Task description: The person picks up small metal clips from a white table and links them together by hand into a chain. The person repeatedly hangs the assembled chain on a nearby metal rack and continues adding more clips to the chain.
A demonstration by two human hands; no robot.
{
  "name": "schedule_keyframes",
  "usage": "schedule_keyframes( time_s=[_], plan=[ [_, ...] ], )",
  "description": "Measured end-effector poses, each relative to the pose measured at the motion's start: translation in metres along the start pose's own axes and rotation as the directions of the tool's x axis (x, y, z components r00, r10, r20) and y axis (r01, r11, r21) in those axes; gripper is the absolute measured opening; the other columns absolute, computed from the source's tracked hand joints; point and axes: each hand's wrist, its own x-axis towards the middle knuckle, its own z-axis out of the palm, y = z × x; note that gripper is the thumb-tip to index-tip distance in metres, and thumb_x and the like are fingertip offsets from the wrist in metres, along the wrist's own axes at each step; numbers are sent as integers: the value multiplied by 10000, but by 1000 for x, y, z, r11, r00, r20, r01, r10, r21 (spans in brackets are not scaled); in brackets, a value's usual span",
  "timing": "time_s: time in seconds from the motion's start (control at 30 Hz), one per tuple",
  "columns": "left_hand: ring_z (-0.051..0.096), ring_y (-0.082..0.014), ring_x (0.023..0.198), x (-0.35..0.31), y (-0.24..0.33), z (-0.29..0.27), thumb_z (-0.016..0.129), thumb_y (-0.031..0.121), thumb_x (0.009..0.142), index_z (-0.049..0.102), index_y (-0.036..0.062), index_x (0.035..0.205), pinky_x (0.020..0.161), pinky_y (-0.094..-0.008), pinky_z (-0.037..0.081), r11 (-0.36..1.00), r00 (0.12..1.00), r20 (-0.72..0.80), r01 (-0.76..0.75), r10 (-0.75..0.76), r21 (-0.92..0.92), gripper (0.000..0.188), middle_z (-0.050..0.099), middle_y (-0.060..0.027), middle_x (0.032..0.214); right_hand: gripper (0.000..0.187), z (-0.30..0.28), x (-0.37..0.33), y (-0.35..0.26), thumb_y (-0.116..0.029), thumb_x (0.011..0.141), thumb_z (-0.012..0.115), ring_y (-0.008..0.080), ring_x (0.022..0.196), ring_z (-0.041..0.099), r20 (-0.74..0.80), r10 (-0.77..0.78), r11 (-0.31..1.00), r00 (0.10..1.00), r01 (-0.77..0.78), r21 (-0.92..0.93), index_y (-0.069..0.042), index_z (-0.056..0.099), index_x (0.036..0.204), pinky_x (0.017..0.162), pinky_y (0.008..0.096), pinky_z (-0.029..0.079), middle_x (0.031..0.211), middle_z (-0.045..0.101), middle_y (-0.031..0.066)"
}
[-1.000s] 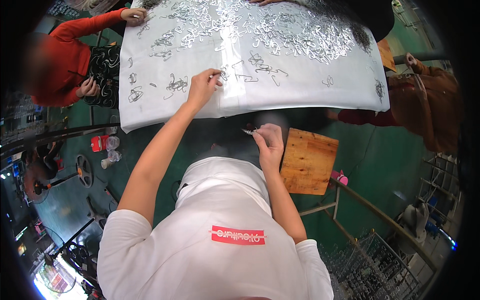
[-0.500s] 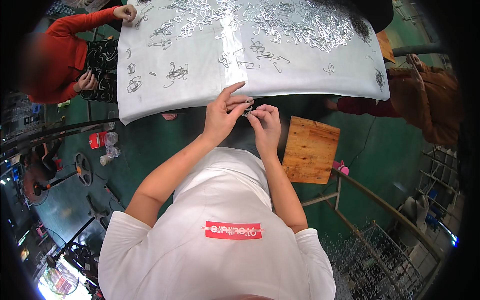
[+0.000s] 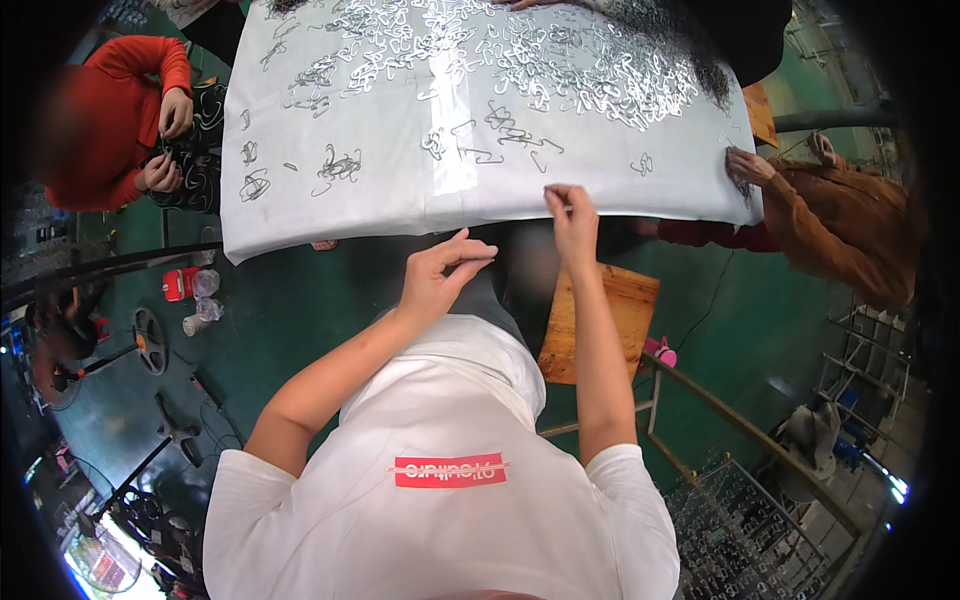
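My left hand hangs just short of the table's near edge, thumb and forefinger closed in a pinch pointing right. Anything between those fingertips is too small to make out. My right hand reaches over the near edge of the white-covered table, its fingers drawn together; whether they grip anything is not visible. Closest beyond it lie loose bent-wire hooks in grey metal. A small tangle of hooks lies farther left, and a broad spread of shiny hooks covers the far part.
A co-worker in red handles something at the left; another in a brown sleeve has a hand on the table's right edge. A wooden stool stands below my right forearm. Metal racks and a railing are at lower right.
My hands were together over small metal pieces and have parted. My right hand moved up and right over the table edge, my left drew slightly down. The right co-worker's hand reached the table.
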Motion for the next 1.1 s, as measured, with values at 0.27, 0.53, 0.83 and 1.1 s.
schedule_keyframes(
  time_s=[0.27, 0.53, 0.83, 1.1],
  plan=[
    [656, -187, 897, -3, 6, 3, 693, -16, 787, 721, 57, 918, 780, -282, 517, 989, 998, -26, -52, 56, 140, 153, 712, -44, 898, 132, 10, 118, 38, -186, 836, 645, 302, 870, 625, 244, 27, 746, 969, 143, -650, -70, 664, 898, 748, 430, 501, 896, 617, 115],
    [654, -171, 853, -14, 6, -3, 687, -7, 805, 728, 71, 923, 740, -263, 520, 992, 995, -99, -13, 26, 129, 147, 709, -51, 891, 88, 3, 79, 24, -104, 874, 620, 224, 727, 633, 149, 138, 920, 979, -71, -386, -38, 610, 931, 643, 336, 502, 868, 648, 111],
    [687, -159, 898, -18, 8, -11, 660, -6, 846, 561, 31, 1210, 794, -259, 514, 996, 997, -70, -8, 15, 91, 379, 722, -82, 951, 113, -9, -62, -91, -85, 887, 661, 95, 662, 590, 414, 366, 655, 833, -547, 521, 0, 635, 955, 533, 193, 433, 789, 635, 39],
    [697, -176, 892, -8, 13, -7, 671, 3, 837, 546, 39, 1215, 847, -293, 517, 993, 996, -21, -87, 89, 76, 400, 725, -87, 952, 29, 8, -95, -105, -26, 877, 648, 60, 856, 493, 286, 305, 613, 908, -418, 671, -51, 646, 892, 745, 218, 383, 1003, 535, -33]
  ],
)
